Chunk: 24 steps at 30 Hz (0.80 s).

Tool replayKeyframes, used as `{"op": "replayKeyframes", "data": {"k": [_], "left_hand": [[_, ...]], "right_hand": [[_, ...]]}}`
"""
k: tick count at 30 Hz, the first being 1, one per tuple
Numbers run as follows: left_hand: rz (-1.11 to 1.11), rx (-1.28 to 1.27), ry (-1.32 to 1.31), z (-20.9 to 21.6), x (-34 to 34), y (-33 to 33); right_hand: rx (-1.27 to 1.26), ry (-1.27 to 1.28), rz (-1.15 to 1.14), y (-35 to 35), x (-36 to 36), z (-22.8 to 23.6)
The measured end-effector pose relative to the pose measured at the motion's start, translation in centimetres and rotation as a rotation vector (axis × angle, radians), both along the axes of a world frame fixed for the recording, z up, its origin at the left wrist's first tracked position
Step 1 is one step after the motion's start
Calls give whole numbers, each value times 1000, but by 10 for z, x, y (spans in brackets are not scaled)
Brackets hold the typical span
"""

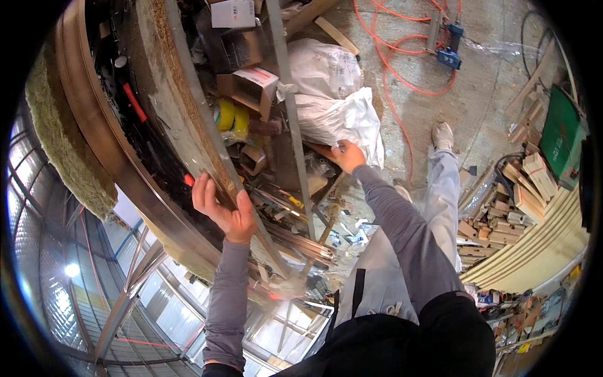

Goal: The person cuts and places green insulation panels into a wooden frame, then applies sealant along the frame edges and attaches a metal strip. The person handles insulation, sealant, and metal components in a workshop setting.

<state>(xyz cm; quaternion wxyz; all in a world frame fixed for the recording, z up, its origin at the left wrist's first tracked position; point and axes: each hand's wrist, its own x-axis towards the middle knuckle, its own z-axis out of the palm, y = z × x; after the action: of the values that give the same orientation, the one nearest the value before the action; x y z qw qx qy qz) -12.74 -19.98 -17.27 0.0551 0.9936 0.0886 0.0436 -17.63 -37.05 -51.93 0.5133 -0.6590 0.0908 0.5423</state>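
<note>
My left hand (pixel 223 210) is over the edge of the worn workbench top (pixel 182 100), its fingers stretched out and thumb apart, holding nothing. A small red-orange thing (pixel 189 180) lies just beyond its fingertips. Lower and to the right, my right hand (pixel 349 157) reaches to the side of the shelf under the bench, beside a white woven sack (pixel 352 116). Its fingers are curled around the end of a thin brown strip (pixel 321 149) that looks like wood. The strip's other end goes behind the grey shelf post (pixel 295 125).
Open cardboard boxes (pixel 251 88), yellow tape rolls (pixel 232 117) and thin wooden strips (pixel 298 239) crowd the shelf. An orange air hose (pixel 402 81) curls over the floor near a blue tool (pixel 449 56). Wood offcuts (pixel 502 220) and a green case (pixel 562 138) are at right.
</note>
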Motion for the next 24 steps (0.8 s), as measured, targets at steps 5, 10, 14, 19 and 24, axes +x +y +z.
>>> {"op": "replayKeyframes", "data": {"k": [5,10,14,19,24], "left_hand": [[33,-11,1,-4,-5,5],[56,48,5,6,-4,0],[41,-32,-43,-4,0,1],[80,-55,-40,15,4,-2],[104,-100,-101,13,0,-5]], "right_hand": [[185,-238,-331,59,45,68],[401,-585,-504,181,195,134],[237,-704,-77,290,256,47],[271,-763,154,292,257,43],[597,-810,37,226,246,72]]}}
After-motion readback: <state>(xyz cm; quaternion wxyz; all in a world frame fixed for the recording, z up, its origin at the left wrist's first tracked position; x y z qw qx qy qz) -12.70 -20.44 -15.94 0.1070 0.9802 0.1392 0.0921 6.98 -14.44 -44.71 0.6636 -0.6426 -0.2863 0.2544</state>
